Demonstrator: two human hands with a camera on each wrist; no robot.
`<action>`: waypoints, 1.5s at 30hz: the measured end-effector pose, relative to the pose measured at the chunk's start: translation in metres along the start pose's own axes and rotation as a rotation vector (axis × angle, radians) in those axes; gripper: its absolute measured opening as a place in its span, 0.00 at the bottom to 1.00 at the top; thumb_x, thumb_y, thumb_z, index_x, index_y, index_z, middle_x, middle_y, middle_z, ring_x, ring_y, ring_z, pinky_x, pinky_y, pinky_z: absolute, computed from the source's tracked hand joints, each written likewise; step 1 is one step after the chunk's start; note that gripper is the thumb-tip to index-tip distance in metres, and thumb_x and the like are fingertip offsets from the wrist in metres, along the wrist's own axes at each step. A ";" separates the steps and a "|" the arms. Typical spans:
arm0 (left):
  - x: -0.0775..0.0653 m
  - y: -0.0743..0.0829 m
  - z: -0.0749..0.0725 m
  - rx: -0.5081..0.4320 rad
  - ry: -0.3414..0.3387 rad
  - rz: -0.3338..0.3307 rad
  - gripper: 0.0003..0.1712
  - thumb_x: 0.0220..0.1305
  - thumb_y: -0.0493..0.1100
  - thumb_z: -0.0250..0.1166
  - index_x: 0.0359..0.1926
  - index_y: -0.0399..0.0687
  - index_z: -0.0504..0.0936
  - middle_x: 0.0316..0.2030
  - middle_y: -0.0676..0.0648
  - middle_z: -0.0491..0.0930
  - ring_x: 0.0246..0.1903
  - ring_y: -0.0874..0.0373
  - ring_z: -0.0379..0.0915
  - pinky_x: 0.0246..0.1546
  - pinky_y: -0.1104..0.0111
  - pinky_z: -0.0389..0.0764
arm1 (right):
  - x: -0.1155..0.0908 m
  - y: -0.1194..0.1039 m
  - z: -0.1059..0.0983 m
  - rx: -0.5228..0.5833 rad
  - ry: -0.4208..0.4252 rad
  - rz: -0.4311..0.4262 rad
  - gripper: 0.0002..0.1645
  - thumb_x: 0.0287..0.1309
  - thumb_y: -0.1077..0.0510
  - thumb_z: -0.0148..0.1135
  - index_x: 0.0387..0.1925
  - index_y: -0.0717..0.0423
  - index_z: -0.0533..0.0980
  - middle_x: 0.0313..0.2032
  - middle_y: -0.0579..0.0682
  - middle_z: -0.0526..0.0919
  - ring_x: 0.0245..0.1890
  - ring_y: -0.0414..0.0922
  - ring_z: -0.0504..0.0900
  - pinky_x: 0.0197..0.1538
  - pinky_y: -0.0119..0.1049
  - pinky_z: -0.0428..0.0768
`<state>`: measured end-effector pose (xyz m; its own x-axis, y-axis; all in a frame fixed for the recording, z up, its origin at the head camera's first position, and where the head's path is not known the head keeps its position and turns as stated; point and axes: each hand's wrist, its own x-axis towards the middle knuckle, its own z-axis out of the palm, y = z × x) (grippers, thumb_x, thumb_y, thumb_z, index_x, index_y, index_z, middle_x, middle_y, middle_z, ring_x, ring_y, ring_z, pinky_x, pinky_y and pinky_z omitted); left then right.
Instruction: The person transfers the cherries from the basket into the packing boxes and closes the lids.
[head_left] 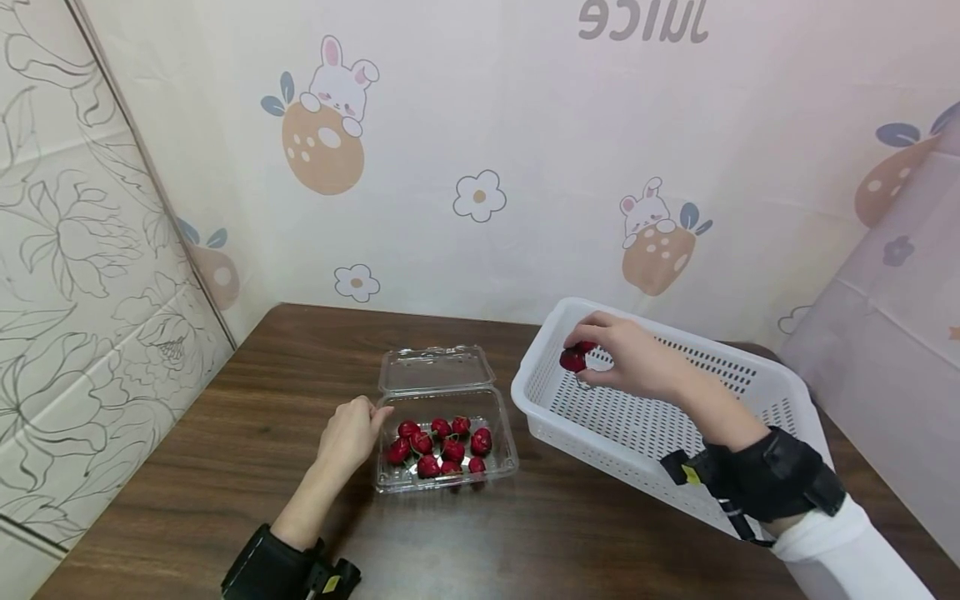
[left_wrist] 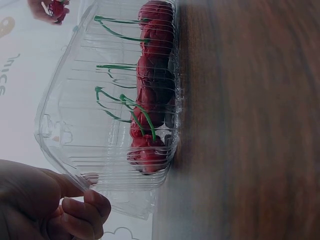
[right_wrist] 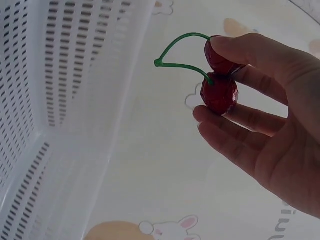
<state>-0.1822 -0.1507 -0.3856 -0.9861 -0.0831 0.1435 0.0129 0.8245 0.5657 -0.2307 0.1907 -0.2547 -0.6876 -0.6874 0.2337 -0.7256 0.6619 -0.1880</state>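
My right hand (head_left: 633, 357) holds a pair of shiny red cherries (right_wrist: 219, 94) over the left part of a white perforated basket (head_left: 572, 432). A forked green stem joins the two, and the thumb presses on the upper one in the right wrist view. At the middle of the table, my left hand (head_left: 349, 433) grips the left rim of a clear plastic clamshell box (head_left: 493, 408), thumb over the edge and fingers curled. Several red cherries (head_left: 452, 450) with green stems lie on the box's floor. Its hinged lid (head_left: 435, 369) is folded back toward the wall.
The basket stands to the right of the box on a dark brown wooden table (head_left: 300, 392). Behind the table hangs a pale printed backdrop (head_left: 480, 108) with bunnies and flowers. A floral panel (head_left: 90, 275) borders the left side.
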 end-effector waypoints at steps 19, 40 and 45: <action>0.000 0.003 -0.001 -0.002 -0.015 -0.009 0.17 0.61 0.45 0.57 0.21 0.37 0.72 0.15 0.49 0.67 0.14 0.58 0.62 0.13 0.68 0.62 | 0.002 -0.051 0.023 0.021 0.148 -0.056 0.22 0.39 0.60 0.71 0.40 0.58 0.75 0.41 0.52 0.73 0.37 0.43 0.74 0.37 0.33 0.76; 0.000 0.001 -0.002 0.006 -0.003 0.002 0.16 0.60 0.45 0.58 0.22 0.36 0.74 0.15 0.49 0.67 0.14 0.57 0.63 0.14 0.66 0.64 | 0.012 -0.087 0.064 0.100 0.111 -0.093 0.19 0.44 0.58 0.66 0.42 0.53 0.75 0.46 0.50 0.72 0.37 0.40 0.73 0.38 0.34 0.73; 0.000 0.001 -0.001 0.006 -0.003 0.001 0.16 0.60 0.45 0.58 0.22 0.36 0.74 0.15 0.49 0.67 0.15 0.57 0.63 0.14 0.66 0.64 | 0.012 -0.091 0.074 0.124 0.109 -0.083 0.19 0.43 0.59 0.67 0.42 0.53 0.75 0.46 0.50 0.72 0.31 0.38 0.71 0.33 0.30 0.71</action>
<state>-0.1821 -0.1509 -0.3842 -0.9866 -0.0808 0.1418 0.0127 0.8281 0.5604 -0.1754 0.1002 -0.3054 -0.6236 -0.6970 0.3540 -0.7817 0.5582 -0.2781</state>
